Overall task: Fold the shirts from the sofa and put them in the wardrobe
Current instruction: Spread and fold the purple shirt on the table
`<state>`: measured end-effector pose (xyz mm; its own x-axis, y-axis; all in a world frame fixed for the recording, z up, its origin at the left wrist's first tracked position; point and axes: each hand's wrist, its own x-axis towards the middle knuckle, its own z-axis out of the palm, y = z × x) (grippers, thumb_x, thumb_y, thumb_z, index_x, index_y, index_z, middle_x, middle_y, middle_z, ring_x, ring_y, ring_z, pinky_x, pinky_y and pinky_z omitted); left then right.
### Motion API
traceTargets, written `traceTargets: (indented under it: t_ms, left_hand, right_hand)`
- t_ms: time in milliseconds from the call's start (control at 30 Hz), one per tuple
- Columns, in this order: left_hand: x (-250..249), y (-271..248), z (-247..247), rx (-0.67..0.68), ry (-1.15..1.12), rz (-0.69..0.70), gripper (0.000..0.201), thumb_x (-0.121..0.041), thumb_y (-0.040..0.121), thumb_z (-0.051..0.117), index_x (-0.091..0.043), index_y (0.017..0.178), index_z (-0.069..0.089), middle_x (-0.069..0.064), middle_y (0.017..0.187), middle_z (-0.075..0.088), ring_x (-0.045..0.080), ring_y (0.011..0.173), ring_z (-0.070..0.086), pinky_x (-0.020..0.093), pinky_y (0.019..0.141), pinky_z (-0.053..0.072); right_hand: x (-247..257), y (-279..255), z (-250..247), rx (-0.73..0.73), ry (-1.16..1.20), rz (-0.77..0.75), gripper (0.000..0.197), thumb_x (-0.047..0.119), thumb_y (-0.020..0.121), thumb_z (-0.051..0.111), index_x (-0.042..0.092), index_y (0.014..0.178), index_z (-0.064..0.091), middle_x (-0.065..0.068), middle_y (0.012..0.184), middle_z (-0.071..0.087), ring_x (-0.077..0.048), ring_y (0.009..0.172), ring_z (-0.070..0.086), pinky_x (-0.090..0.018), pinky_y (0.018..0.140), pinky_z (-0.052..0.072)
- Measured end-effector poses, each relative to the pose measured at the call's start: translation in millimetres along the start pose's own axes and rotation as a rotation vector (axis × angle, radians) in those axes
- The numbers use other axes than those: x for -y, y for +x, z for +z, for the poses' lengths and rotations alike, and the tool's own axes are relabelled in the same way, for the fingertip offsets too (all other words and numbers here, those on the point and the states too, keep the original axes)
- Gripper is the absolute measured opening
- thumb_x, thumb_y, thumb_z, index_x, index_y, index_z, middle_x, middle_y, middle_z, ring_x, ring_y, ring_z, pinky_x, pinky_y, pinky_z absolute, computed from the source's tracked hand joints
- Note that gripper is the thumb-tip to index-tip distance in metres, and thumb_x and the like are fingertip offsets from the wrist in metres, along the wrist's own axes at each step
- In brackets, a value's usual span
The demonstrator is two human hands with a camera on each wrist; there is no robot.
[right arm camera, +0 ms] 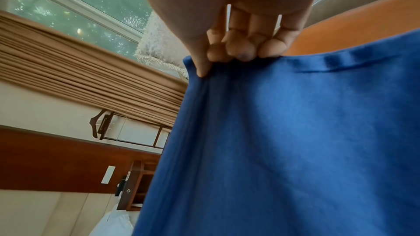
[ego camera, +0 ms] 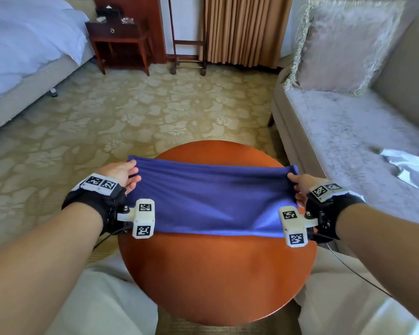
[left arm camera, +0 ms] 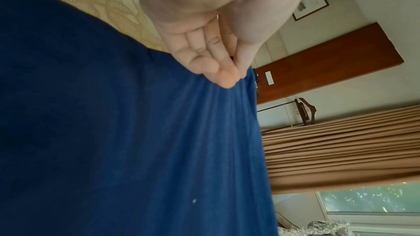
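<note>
A blue shirt (ego camera: 211, 201) is stretched in a folded band across the round wooden table (ego camera: 215, 274). My left hand (ego camera: 124, 174) pinches its left end between thumb and fingers (left arm camera: 225, 78). At the other end my right hand (ego camera: 299, 189) grips the cloth, thumb on top and curled fingers (right arm camera: 240, 49) beneath. The far edge of the shirt (right arm camera: 295, 132) is lifted slightly off the table, and its near edge lies on the wood. A white garment (ego camera: 411, 170) lies crumpled on the grey sofa (ego camera: 344, 131) to my right.
A fringed cushion (ego camera: 344, 47) leans in the sofa's corner. A bed (ego camera: 22, 49) stands at the left, with a dark wooden nightstand (ego camera: 121, 39) beside it. Tan curtains (ego camera: 242, 30) and a valet stand (ego camera: 189, 52) are at the back. Patterned carpet (ego camera: 155, 107) lies between.
</note>
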<state>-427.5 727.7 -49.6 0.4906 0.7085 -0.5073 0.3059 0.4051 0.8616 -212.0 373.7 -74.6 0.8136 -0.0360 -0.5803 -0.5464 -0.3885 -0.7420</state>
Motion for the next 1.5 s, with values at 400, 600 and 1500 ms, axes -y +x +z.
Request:
traceTargets:
  t_ms: [400,600,1500]
  left_hand:
    - [5.9,44.9,23.0,0.016,0.006,-0.09,0.021,-0.031,0.1,0.054,-0.018,0.117,0.055,-0.001,0.123,0.053,0.016,0.109,0.062,0.015,0.061,0.055]
    - [17.6,35.6,46.7,-0.199,0.255,0.249,0.051,-0.026,0.076,0.083,-0.009,0.119,0.062,0.008,0.111,0.067,0.021,0.095,0.064,0.031,0.08,0.053]
    - [69.4,-22.2,91.6,0.363,1.599,0.275,0.138,-0.095,0.056,0.051,-0.031,0.149,-0.029,0.005,0.149,-0.047,0.03,0.141,-0.038,0.064,0.114,-0.011]
  right_hand:
    - [11.2,50.9,18.5,0.023,-0.023,-0.08,0.03,0.036,0.089,0.064,0.015,0.109,0.057,-0.002,0.093,0.06,-0.017,0.076,0.062,-0.02,0.057,0.054]
    - [22.5,1.4,49.0,-0.372,-0.224,-0.262,0.059,0.04,0.066,0.072,0.011,0.114,0.055,-0.008,0.117,0.059,-0.031,0.104,0.058,-0.04,0.096,0.045]
    - [-44.1,-48.4,88.7,0.194,-1.333,-0.487,0.134,0.097,0.057,0.041,0.027,0.149,-0.028,-0.008,0.152,-0.039,-0.032,0.142,-0.031,-0.054,0.117,-0.01]
